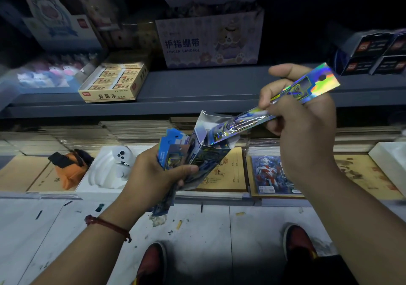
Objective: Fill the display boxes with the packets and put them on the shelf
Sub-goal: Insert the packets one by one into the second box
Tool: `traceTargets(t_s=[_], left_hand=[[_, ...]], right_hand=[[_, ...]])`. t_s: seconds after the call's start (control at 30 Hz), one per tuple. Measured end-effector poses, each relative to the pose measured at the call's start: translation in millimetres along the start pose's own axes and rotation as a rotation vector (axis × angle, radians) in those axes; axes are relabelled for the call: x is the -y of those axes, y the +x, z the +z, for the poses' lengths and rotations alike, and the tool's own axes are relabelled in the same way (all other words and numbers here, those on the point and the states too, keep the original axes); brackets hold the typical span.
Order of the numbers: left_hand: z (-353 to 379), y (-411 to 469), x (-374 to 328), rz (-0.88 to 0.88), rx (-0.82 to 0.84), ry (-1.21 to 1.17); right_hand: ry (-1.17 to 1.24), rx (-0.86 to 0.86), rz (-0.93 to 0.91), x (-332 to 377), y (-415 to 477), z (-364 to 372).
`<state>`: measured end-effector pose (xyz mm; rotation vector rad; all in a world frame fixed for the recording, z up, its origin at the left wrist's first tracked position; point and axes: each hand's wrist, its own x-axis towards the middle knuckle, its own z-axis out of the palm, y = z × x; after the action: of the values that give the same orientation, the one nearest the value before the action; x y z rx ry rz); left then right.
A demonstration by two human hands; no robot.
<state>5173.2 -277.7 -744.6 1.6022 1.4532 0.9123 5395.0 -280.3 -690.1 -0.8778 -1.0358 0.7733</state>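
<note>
One holographic packet [314, 85], pinched in the right hand [303, 130], slants down-left into the open display box [208, 152], which the left hand [158, 172] grips together with several blue packets [173, 150].

You are facing a grey shelf [197, 91] that is carrying a yellow eraser box [113, 83], a finger bandage box [208, 40] and, well apart, dark boxes [373, 52].

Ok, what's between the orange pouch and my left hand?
In the head view, a white rounded figure sits between the orange pouch and the left hand.
</note>
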Motion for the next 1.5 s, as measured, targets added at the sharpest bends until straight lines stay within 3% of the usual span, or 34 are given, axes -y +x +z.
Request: traceTargets(t_s=[0.53, 0.7, 1.03, 1.33, 1.5], left_hand=[[-4.3, -1.6, -0.9, 0.016, -0.029, 0.038], [-2.3, -0.8, 1.2, 0.033, -0.027, 0.066], [-5.6, -0.1, 1.9, 0.081, -0.065, 0.064], [0.0, 0.2, 4.7, 0.177, -0.054, 0.15], [-0.8, -0.1, 7.1, 0.211, -0.045, 0.167]], right_hand=[[-0.155, 0.269, -0.029, -10.0, -0.3, -10.2], [-0.508, 0.392, -0.007, -21.4, -9.1, -4.2], [-0.505, 0.095, -0.194, -13.2, -10.7, -2.1], [-0.796, 0.366, -0.074, -29.5, -25.8, 9.1], [-0.811, 0.333, 0.092, -31.4, -20.5, 6.9]])
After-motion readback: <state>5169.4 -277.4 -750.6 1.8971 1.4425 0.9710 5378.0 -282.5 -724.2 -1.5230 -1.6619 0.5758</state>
